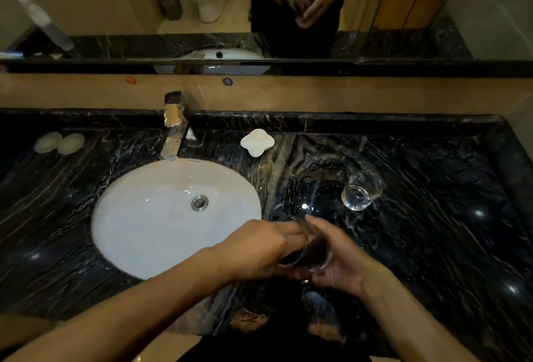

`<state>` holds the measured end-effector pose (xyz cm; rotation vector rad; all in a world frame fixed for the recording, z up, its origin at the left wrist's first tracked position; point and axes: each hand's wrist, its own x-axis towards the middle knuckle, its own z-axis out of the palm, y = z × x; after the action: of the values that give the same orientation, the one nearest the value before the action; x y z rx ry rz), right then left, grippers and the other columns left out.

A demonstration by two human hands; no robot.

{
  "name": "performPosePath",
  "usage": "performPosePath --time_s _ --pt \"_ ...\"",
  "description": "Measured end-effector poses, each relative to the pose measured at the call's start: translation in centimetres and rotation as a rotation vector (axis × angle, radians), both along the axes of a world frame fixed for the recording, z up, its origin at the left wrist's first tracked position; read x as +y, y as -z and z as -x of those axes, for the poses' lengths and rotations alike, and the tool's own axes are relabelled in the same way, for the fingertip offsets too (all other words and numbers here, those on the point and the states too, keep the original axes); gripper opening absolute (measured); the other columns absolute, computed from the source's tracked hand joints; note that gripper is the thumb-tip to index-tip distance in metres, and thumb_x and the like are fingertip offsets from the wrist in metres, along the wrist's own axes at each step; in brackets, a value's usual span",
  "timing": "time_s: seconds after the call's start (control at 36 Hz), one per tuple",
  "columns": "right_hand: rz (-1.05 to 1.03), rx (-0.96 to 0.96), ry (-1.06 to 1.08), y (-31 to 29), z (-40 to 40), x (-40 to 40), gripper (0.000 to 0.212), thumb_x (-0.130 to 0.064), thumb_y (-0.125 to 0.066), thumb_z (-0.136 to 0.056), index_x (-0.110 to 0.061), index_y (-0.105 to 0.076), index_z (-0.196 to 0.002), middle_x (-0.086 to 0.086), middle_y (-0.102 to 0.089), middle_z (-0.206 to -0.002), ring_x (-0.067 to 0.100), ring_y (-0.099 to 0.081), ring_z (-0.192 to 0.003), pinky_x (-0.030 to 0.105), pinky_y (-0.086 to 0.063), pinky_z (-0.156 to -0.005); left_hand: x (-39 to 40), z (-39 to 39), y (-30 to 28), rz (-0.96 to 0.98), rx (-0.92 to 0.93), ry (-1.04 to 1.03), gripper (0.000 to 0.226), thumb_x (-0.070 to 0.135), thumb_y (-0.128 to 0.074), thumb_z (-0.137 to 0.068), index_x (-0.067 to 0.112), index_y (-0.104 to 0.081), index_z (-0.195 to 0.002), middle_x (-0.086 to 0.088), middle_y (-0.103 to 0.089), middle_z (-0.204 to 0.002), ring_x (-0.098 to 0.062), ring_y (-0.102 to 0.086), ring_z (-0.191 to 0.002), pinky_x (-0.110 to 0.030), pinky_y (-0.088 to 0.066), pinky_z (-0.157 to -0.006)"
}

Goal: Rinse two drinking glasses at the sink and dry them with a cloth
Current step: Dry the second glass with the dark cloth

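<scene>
While my right hand [337, 260] grips the glass [310, 252], my left hand [268, 246] holds its rim. I should wipe inside steadily; no cloth is discernible.

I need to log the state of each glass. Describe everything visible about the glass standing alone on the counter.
The lone glass is a short, clear tumbler, apparently glass, with a thick base showing ringed ridges. It looks empty and stands upright, mouth up, on the black marble counter, to the right of the white sink basin and beyond the two hands. Nothing touches it but the counter; neither hand is near its rim. Whether it is wet cannot be told in this dim light.
</scene>
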<state>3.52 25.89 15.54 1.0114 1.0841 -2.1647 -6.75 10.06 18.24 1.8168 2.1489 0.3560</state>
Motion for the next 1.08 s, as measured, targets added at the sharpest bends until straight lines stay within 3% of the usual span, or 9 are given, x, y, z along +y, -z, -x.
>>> performPosePath --time_s 0.14,0.25,0.36,0.44,0.53,0.61,0.72,0.86,1.08 --pt "-0.293 0.420 0.386 0.1 -0.1 -1.8 0.023 -0.045 -0.063 -0.088 -0.027 -0.067 -0.101 -0.002 -0.071 -0.096 0.018 -0.067 -0.090 0.032 -0.054 -0.065 0.9 -1.0 -1.1 -0.013 -0.799 -0.617 0.047 0.022 -0.091 -0.068 0.019 -0.069 -0.110 0.004 -0.075 -0.099 -0.009 -0.072 -0.089 -0.029 -0.058 -0.084" --pt "-0.653 0.595 0.459 0.6 0.4 -2.4 0.021 -0.040 -0.055 -0.089 -0.025 -0.065 -0.102 0.001 -0.068 -0.099 0.011 -0.064 -0.086 0.028 -0.053 -0.073 1.7 -1.7 -1.5 -0.055 -1.040 -0.746 0.042 0.014 -0.091 -0.067 0.016 -0.071 -0.104 -0.003 -0.077 -0.089 -0.013 -0.072 -0.078 -0.035 -0.061 -0.079" --pt "-0.451 0.206 0.347 -0.3 1.7 -0.4 0.022 -0.029 -0.058 -0.092 -0.018 -0.064 -0.074 -0.003 -0.062 -0.062 0.012 -0.058 -0.057 0.029 -0.042 -0.056 2.0 -2.2 -1.1 0.024 -0.656 -0.628 0.054 0.028 -0.092 -0.065 0.022 -0.067 -0.113 0.005 -0.074 -0.103 -0.011 -0.070 -0.094 -0.036 -0.056 -0.087" --pt "-0.148 -0.062 0.011 0.3 1.7 0.9 0.029 -0.048 -0.070 -0.072 -0.020 -0.067 -0.078 0.002 -0.059 -0.068 0.020 -0.057 -0.062 0.032 -0.042 -0.064 1.4 -1.7 -0.6 0.075 -0.263 -0.308 0.058 0.043 -0.078 -0.079 0.027 -0.055 -0.129 0.007 -0.063 -0.125 -0.015 -0.062 -0.109 -0.035 -0.053 -0.089" --pt "-0.115 -0.001 -0.079 0.7 1.0 0.9 0.044 -0.061 -0.067 -0.078 -0.019 -0.072 -0.088 0.005 -0.066 -0.076 0.019 -0.063 -0.062 0.030 -0.051 -0.059 0.8 -0.8 -0.6 0.069 -0.244 -0.199 0.052 0.046 -0.074 -0.082 0.026 -0.056 -0.126 0.007 -0.063 -0.121 -0.014 -0.062 -0.106 -0.031 -0.052 -0.085" --pt "-0.318 0.364 0.021 0.4 0.1 0.9 0.061 -0.074 -0.072 -0.066 -0.031 -0.068 -0.109 -0.001 -0.071 -0.103 0.011 -0.069 -0.088 0.027 -0.056 -0.066 1.0 -0.5 -0.9 0.041 -0.509 -0.425 0.038 0.025 -0.086 -0.072 0.019 -0.065 -0.103 0.006 -0.068 -0.094 -0.006 -0.064 -0.084 -0.020 -0.050 -0.073" --pt "-0.796 0.666 -0.513 -0.7 -0.4 1.8 0.096 -0.026 -0.086 -0.069 -0.048 -0.031 -0.145 -0.018 -0.037 -0.146 0.002 -0.053 -0.122 0.025 -0.050 -0.100 0.9 -0.1 0.0 0.022 -0.788 -0.717 0.042 0.020 -0.091 -0.064 0.018 -0.071 -0.102 0.000 -0.076 -0.091 -0.012 -0.072 -0.082 -0.036 -0.060 -0.083" --pt "-1.676 0.672 -0.727 -0.4 0.1 0.1 0.088 -0.037 -0.067 -0.070 -0.038 -0.025 -0.147 -0.007 -0.050 -0.135 0.021 -0.053 -0.119 0.039 -0.047 -0.091 1.9 -1.0 -0.4 0.002 -0.924 -0.783 0.031 0.014 -0.090 -0.068 0.015 -0.072 -0.093 -0.004 -0.077 -0.089 -0.013 -0.070 -0.079 -0.038 -0.058 -0.084" --pt "-0.898 0.616 -0.678 -1.8 0.5 3.0 0.084 -0.040 -0.092 -0.052 -0.036 -0.053 -0.126 -0.013 -0.070 -0.112 0.005 -0.066 -0.101 0.036 -0.053 -0.092 1.0 -0.5 -2.1 0.121 -0.495 -0.261 0.054 0.036 -0.089 -0.068 0.019 -0.064 -0.113 0.012 -0.064 -0.105 -0.005 -0.060 -0.093 -0.017 -0.049 -0.083"
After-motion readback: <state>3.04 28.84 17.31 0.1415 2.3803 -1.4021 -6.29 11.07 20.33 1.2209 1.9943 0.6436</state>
